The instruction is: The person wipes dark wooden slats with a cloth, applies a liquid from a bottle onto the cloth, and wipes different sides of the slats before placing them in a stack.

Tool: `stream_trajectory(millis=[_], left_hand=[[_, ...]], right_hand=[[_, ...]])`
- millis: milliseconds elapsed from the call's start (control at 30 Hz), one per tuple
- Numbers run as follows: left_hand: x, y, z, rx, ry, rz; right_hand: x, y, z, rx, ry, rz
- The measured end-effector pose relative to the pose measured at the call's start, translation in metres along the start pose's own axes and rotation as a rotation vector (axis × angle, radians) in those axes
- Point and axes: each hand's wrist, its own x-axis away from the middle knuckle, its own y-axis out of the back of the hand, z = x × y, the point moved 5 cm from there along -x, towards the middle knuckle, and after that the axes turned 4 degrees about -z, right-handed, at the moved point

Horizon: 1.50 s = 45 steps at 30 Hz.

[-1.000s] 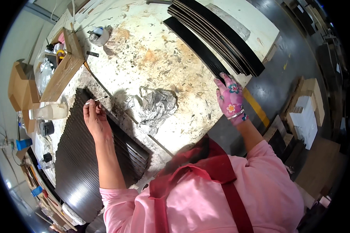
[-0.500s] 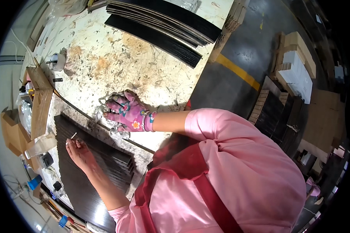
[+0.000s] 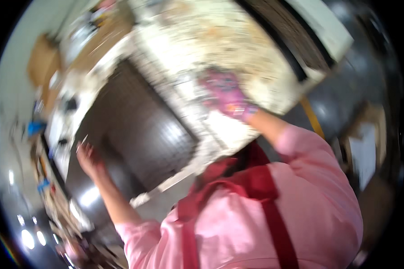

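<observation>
L hand [image 3: 90, 159] moved down dark strips [image 3: 143, 112] — pinches 1 stick [image 3: 85, 140]; R gloved hand [image 3: 226, 93] blurred — can't tell grip.

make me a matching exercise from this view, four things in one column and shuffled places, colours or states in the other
Column one
1. left hand
2. right hand
3. large flat ribbed panels
4. narrow painted floor stripe

Column two
A. dark brown, shiny
B. in a pink-purple patterned glove
C. yellow
D. bare, holding a thin pale stick

Pairs: 1-D, 2-B, 3-A, 4-C
</observation>
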Motion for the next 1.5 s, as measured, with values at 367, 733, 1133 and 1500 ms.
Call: stream_trajectory(millis=[367,733,1133,1500], left_hand=[[0.057,-0.094,0.008,-0.106,-0.04,0.542],[0.357,-0.33,0.092,-0.078,0.398,1.194],[0.456,-0.405,0.175,-0.071,0.445,1.151],[0.469,-0.416,0.181,-0.154,0.257,1.194]], right_hand=[[0.005,0.025,0.016,0.106,-0.091,-0.15],[0.199,0.173,-0.167,-0.052,-0.443,-0.62],[0.19,0.15,-0.194,-0.067,-0.367,-0.4],[0.191,0.148,-0.198,-0.123,-0.369,-0.446]])
